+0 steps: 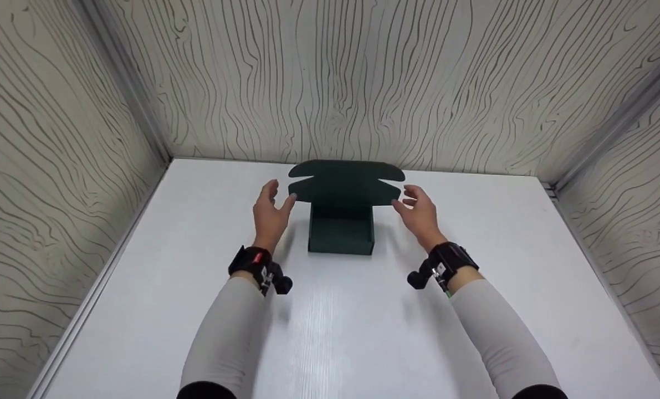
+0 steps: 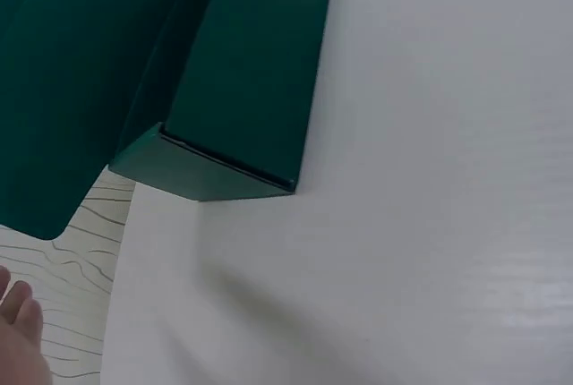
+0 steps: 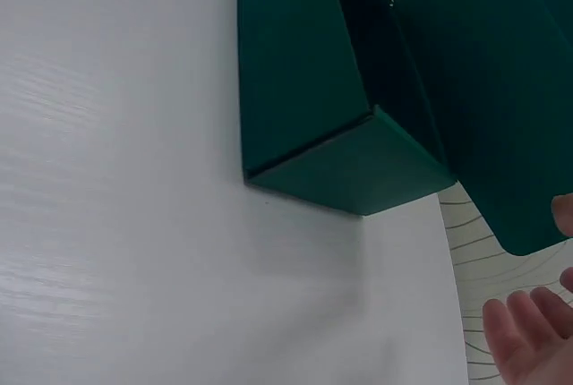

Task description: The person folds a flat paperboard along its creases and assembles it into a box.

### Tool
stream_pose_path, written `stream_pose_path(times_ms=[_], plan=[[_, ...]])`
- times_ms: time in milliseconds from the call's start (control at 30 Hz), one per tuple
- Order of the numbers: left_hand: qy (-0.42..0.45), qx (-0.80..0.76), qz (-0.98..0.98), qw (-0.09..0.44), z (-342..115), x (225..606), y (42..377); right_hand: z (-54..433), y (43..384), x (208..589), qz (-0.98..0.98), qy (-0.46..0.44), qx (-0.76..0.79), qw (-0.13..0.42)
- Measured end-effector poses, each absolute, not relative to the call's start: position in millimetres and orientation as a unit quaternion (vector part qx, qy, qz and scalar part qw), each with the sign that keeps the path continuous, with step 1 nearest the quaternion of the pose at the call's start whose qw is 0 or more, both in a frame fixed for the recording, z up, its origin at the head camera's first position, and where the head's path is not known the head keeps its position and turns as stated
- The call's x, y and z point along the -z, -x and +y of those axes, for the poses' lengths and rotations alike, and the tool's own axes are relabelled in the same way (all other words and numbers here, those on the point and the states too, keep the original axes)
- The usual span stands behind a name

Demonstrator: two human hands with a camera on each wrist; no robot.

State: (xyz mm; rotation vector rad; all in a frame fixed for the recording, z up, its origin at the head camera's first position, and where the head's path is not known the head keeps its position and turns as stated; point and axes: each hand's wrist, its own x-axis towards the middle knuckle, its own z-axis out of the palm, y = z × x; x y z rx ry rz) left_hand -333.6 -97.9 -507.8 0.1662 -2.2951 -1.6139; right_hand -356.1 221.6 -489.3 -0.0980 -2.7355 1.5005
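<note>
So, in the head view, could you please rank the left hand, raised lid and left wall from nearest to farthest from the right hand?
1. Raised lid, just left of the right hand.
2. Left hand, across the box.
3. Left wall, far left.

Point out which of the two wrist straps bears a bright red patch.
The left wrist strap, behind the left hand: in the head view it shows a bright red patch; the right wrist strap shows none.
</note>
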Motion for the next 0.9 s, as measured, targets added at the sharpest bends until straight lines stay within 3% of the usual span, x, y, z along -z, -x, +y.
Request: stream_pose_path(times_ms=[233, 900], plan=[[-0.018, 0.589, -0.800, 0.114, -96.4, 500.1, 340.4, 215.2, 363.8, 482.0, -0.883, -0.018, -0.468, 0.001], [0.015, 0.542, -0.828, 0.146, -91.4, 505.0, 338.4, 209.4, 364.6, 482.8, -0.885, -0.040, -0.465, -0.006]])
